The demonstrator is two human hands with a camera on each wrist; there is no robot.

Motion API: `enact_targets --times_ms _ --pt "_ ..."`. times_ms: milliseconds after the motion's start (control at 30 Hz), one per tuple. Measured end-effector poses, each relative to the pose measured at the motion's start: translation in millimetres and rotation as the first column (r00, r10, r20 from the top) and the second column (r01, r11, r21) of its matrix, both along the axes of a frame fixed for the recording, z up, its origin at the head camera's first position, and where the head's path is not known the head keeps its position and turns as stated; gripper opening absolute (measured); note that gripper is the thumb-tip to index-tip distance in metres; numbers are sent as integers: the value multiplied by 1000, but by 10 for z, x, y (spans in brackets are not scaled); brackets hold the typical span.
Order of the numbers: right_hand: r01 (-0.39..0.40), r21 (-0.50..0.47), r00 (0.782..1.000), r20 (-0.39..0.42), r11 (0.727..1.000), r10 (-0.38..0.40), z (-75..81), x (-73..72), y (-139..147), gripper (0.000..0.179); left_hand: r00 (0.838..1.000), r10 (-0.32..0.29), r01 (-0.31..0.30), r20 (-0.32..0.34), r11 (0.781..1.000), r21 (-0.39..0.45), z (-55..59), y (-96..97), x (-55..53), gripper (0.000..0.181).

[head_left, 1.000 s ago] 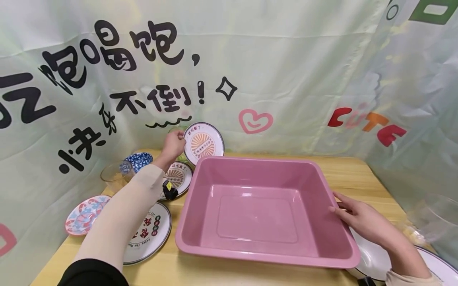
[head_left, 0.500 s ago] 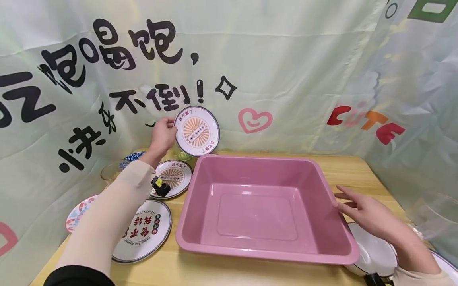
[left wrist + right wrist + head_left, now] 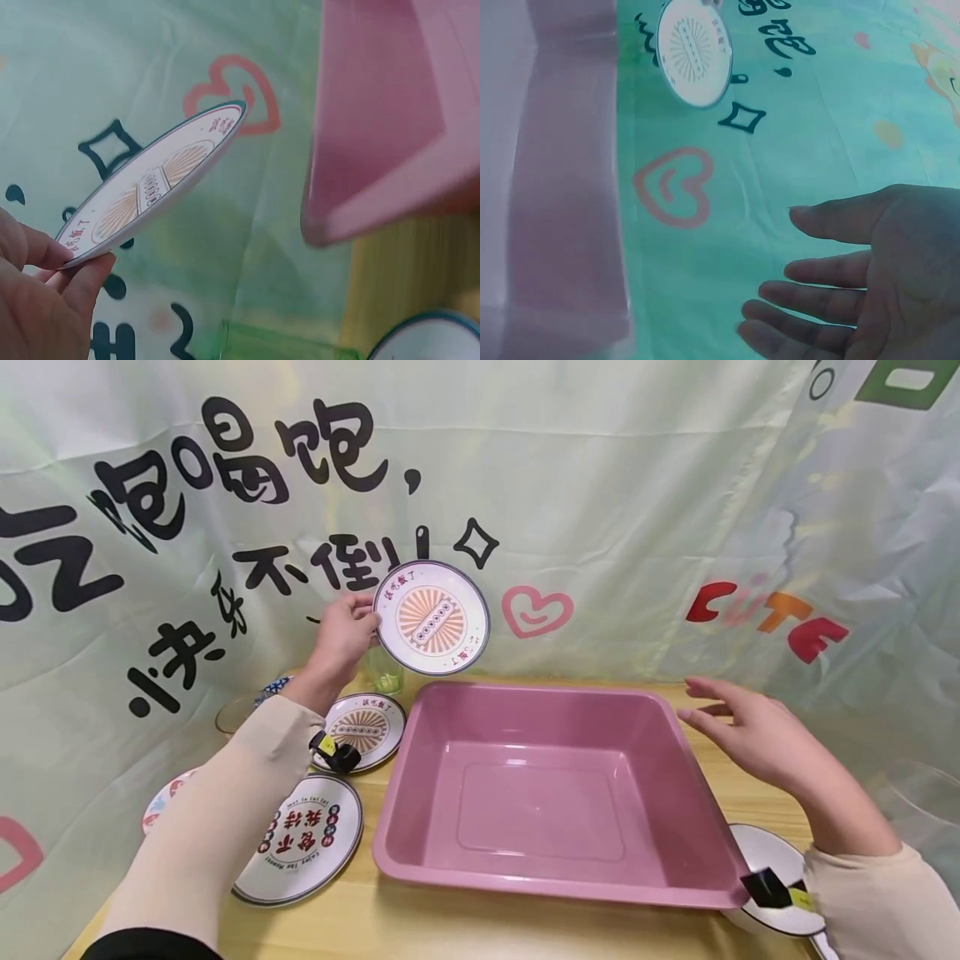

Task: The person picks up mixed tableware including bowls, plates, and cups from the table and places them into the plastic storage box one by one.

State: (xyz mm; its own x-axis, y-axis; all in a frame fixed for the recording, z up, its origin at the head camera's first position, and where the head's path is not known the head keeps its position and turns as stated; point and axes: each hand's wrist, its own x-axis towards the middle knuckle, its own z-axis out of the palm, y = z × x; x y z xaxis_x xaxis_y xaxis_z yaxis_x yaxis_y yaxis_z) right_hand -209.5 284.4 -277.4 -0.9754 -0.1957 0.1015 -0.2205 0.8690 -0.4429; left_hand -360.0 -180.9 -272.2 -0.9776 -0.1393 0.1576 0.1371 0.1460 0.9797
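My left hand [image 3: 343, 635] pinches the left edge of a small white plate [image 3: 432, 618] printed with an orange sunburst. The plate is tilted up, above the back left corner of a pink plastic basin [image 3: 540, 878]. In the left wrist view, thumb and fingers [image 3: 88, 283] grip the plate's rim. My right hand [image 3: 757, 739] is raised beside the basin's right rim, its fingers extended and holding nothing. The right wrist view shows that hand [image 3: 870, 277] with fingers spread, apart from the basin wall [image 3: 570, 187].
Left of the basin lie a matching sunburst plate [image 3: 367, 731] and a larger white plate with red lettering [image 3: 300, 839]. A green glass [image 3: 386, 672] stands behind. A white bowl [image 3: 776, 860] is at the right, near a clear glass [image 3: 926, 793]. A printed curtain [image 3: 615, 527] hangs behind the table.
My left hand has lifted the sunburst plate upward, lately bringing it right toward the basin. My right hand has let go of the basin's right rim and risen.
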Motion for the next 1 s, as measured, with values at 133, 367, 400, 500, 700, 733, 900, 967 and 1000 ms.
enact_targets --times_ms 133,367,400,500,700,733,900,967,1000 --pt "-26 -51 999 25 998 27 138 -139 -141 69 998 -43 40 48 997 64 7 69 60 37" --pt "-27 -242 992 111 970 55 206 -353 -324 70 991 -98 89 86 991 102 -30 237 126 37" --pt "-26 -278 990 123 960 62 202 -385 -349 69 990 -107 95 90 988 120 -37 267 133 37" --pt "-23 -390 985 150 920 88 170 -478 -438 66 987 -127 109 98 978 178 -77 361 155 37" --pt "-1 -546 973 192 838 127 51 -664 -606 68 974 -186 153 126 960 235 -192 581 187 35" --pt "4 -564 971 198 825 131 32 -692 -633 69 971 -202 165 128 953 254 -210 617 191 35" --pt "41 -596 962 240 802 130 -64 -834 -733 66 954 -245 190 170 938 290 -317 771 203 33" --pt "67 -604 956 266 794 121 -103 -883 -766 65 948 -247 188 200 943 275 -361 823 201 33" --pt "83 -607 953 280 790 115 -124 -906 -778 64 945 -250 189 212 944 269 -382 848 197 33"
